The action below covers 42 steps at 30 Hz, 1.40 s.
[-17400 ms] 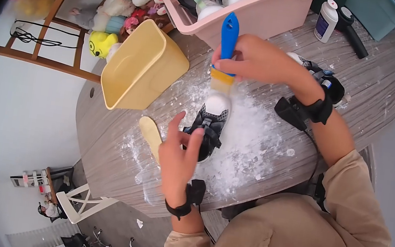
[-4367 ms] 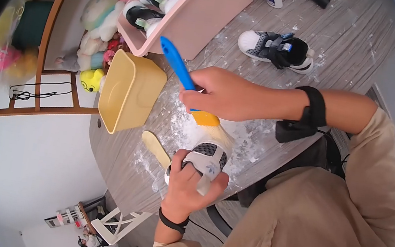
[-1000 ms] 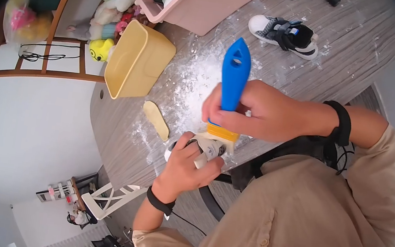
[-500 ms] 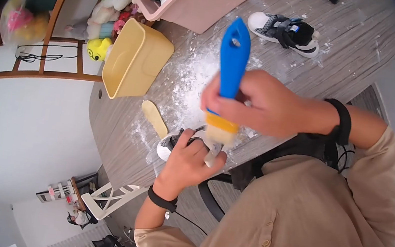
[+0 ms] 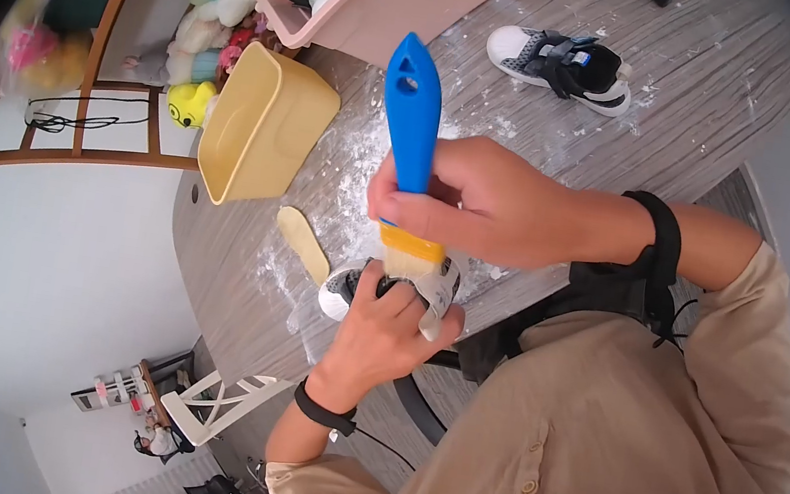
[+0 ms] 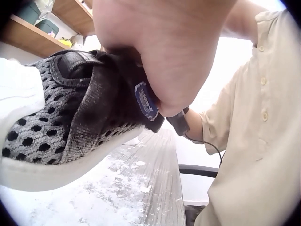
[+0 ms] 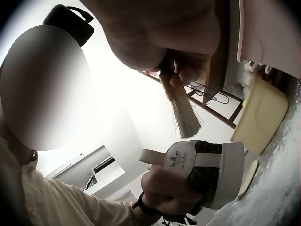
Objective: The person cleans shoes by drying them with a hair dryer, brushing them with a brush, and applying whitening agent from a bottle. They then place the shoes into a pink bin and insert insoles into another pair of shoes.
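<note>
**Brushing powder off the shoe**

From the head view, we had our left hand [image 5: 383,331] wrapped around the shoe [image 5: 349,286], lifted at the near edge of the bench [image 5: 230,274]. Our right hand [image 5: 467,202] clenched the brush [image 5: 409,148], bristles down on the shoe's heel end. We judged the brushing step to be under way.

In the left wrist view, our fingers [image 6: 164,52] gripped the shoe's [image 6: 56,117] collar above the powdered bench [image 6: 131,197].

In the right wrist view, the bristles [image 7: 184,117] hung just above the heel tab [image 7: 183,157]. The next move, we judged, called for short strokes while turning the shoe to reach unbrushed parts.
</note>
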Motion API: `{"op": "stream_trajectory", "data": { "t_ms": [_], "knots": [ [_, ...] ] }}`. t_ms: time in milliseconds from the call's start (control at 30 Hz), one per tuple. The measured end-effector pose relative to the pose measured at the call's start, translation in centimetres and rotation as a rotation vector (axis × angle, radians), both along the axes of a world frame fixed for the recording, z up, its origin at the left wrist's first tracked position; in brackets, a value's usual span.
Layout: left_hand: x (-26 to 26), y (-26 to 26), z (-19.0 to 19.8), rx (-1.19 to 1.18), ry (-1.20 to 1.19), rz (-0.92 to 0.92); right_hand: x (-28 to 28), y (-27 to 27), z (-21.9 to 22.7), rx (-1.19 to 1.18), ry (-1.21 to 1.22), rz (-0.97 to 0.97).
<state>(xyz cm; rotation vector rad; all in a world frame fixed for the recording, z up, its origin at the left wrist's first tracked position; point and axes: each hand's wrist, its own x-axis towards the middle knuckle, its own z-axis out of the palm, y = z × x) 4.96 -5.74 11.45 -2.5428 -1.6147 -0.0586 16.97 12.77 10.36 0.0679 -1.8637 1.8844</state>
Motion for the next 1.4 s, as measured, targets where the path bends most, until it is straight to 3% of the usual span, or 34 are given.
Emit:
{"op": "stream_trajectory", "data": {
  "t_ms": [100,267,433,633,767,900,967,1133,1200,1267,1400],
  "knots": [
    [-0.5,-0.5,-0.2,-0.001,0.017,0.031,0.6,0.1,-0.2,0.012,-0.032,0.057],
    [0.1,-0.2,-0.4,0.022,-0.042,0.016,-0.8,0.5,-0.8,-0.041,0.016,-0.09],
    [-0.3,-0.7,-0.1,0.005,-0.003,0.041,1.3,0.6,-0.2,-0.015,-0.133,0.094],
    [-0.3,0.4,0.5,0.002,-0.152,0.133,-0.2,0.0,-0.7,-0.075,0.073,-0.117],
    [-0.1,-0.4,0.4,-0.042,-0.395,0.272,1.7,0.8,0.4,0.074,-0.215,0.129],
    [0.3,-0.2,-0.3,0.043,-0.434,0.311,0.1,0.0,-0.6,-0.12,0.085,-0.156],
    [-0.1,-0.6,-0.7,0.072,-0.434,0.355,0.5,-0.7,-1.0,-0.072,0.089,-0.129],
    [0.7,-0.2,0.7,-0.088,-0.745,0.781,2.4,-1.4,-1.5,0.043,-0.023,0.003],
    [1.2,0.4,1.4,-0.123,-0.754,0.879,1.4,-1.2,-1.9,-0.028,0.089,-0.105],
    [1.4,0.7,1.5,-0.093,-0.686,0.789,0.5,-0.9,-1.2,-0.108,0.191,-0.162],
    [0.8,1.0,1.9,-0.145,-0.689,0.808,1.1,-2.4,-1.7,0.025,0.169,-0.055]
  ]
}}
